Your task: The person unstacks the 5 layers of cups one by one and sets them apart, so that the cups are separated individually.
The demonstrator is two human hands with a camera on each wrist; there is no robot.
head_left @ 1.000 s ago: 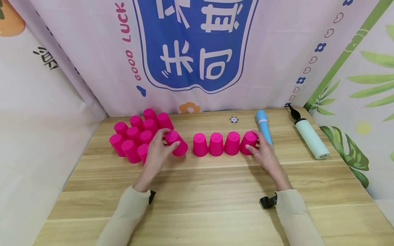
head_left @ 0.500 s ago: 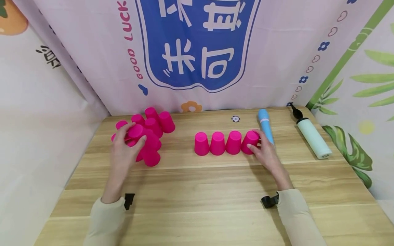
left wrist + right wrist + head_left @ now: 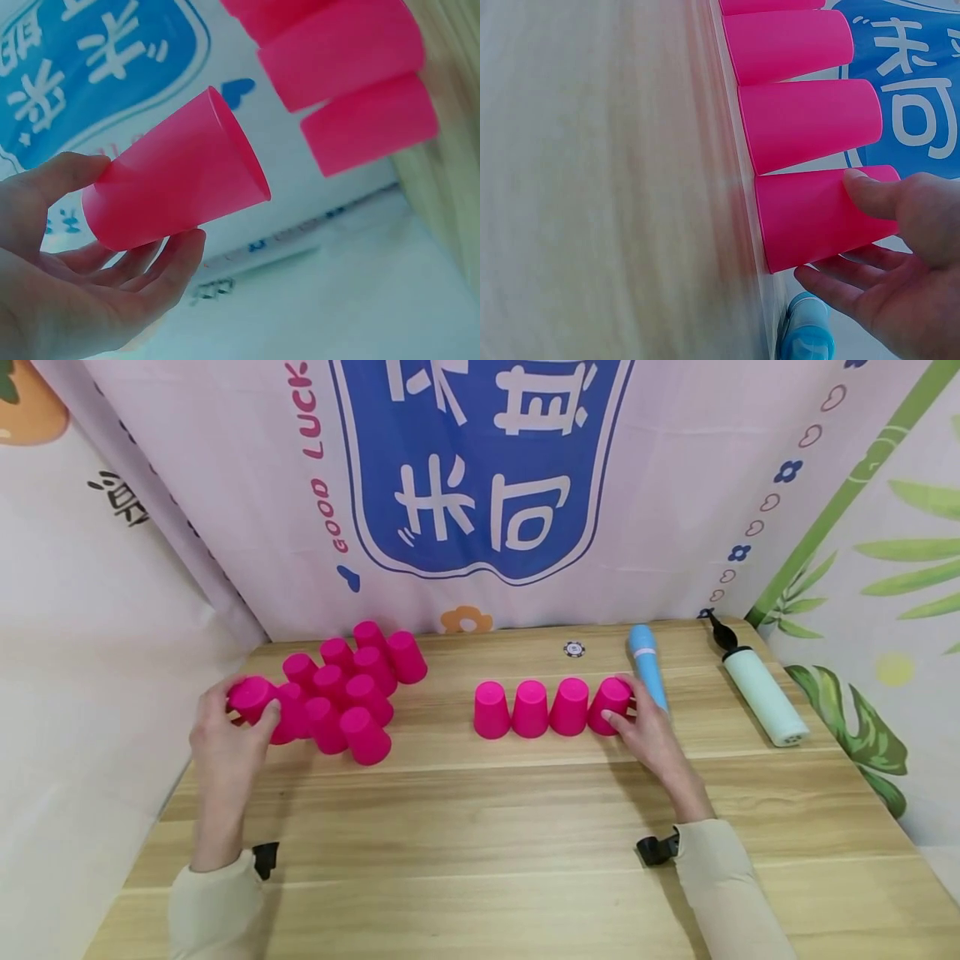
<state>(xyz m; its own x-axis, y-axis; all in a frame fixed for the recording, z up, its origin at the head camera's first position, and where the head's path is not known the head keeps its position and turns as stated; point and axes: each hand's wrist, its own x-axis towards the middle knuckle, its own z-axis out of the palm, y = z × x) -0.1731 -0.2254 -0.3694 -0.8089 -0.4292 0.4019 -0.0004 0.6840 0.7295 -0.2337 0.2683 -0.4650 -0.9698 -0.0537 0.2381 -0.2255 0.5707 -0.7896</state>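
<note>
My left hand (image 3: 225, 743) grips a pink cup (image 3: 176, 172) near its closed end, thumb on one side and fingers on the other. In the left wrist view the cup is lifted, its mouth apart from the other cups. It is at the left end of a cluster of upside-down pink cups (image 3: 326, 722). On the right, my right hand (image 3: 643, 731) holds the end pink cup (image 3: 825, 217) of a row, thumb on one side, fingers on the other. That cup stands mouth down on the table, beside several more pink cups (image 3: 530, 710) in line.
Behind the right hand lies a blue microphone-like object (image 3: 647, 664). A pale green hand pump (image 3: 763, 696) with a black tip lies farther right. A poker chip (image 3: 574, 649) is near the back edge of the wooden table (image 3: 480, 860). Printed cloths hang behind and at both sides.
The left hand has carried its cup leftward from beside the row, over the cluster, to the cluster's left end. The right hand has stayed on the end cup.
</note>
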